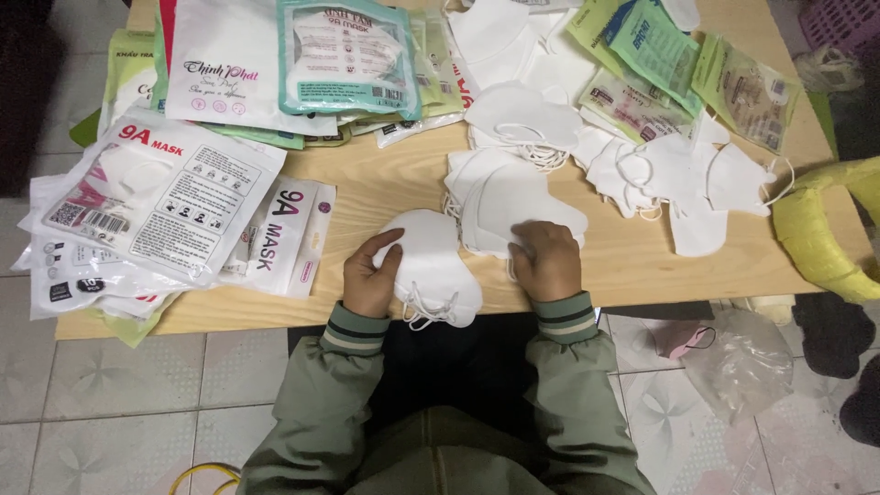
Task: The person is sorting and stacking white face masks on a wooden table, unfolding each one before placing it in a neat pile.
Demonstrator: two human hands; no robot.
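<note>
My left hand (368,277) grips the left edge of a small stack of white face masks (433,266) lying at the near edge of a low wooden table (385,179), their ear loops hanging over the edge. My right hand (548,261) rests with fingers curled on the near corner of a second stack of white masks (513,202) just to the right. Both sleeves are green with striped cuffs.
Printed mask pouches are piled at the left (151,206) and back left (275,60). Loose white masks (678,174) and green pouches (660,64) crowd the back right. A yellow bag (820,229) stands at the right edge; a plastic bag (742,362) lies on the tiled floor.
</note>
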